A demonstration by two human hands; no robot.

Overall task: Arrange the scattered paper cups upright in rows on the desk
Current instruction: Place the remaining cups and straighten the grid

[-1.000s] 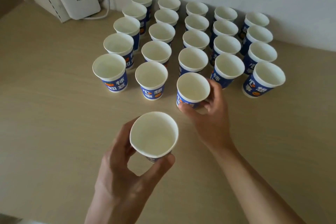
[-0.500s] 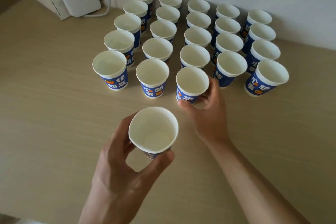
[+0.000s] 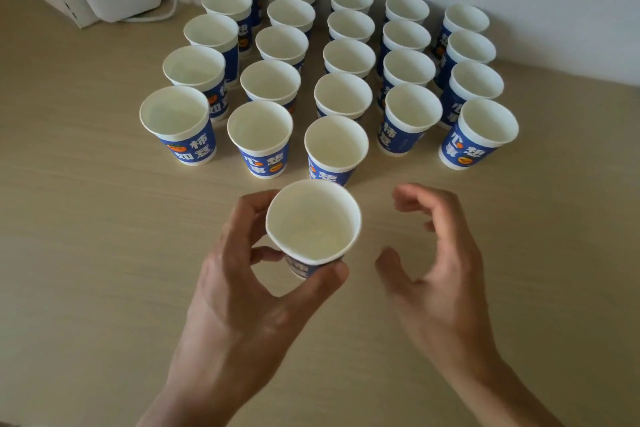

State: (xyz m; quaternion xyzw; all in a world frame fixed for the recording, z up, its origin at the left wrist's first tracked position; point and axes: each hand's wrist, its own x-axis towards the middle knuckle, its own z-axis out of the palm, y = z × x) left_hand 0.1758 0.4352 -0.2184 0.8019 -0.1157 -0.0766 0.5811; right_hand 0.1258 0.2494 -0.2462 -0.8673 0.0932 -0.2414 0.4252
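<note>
Left hand (image 3: 239, 295): grasps cup (image 3: 313, 225) low on its wall.
Right hand (image 3: 440, 253): released, empty, right of the grip.
Placing: likely ahead-right, fronting 4th row (image 3: 414, 107); lower level, squeeze lightly.

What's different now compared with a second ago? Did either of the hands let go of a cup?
The right hand let go of the front cup of the middle column and drew back toward the person; it now hovers open and empty. The left hand carried the held cup a little forward, toward the rows. Its grip is unchanged, and the other standing cups kept their places on the desk.
</note>
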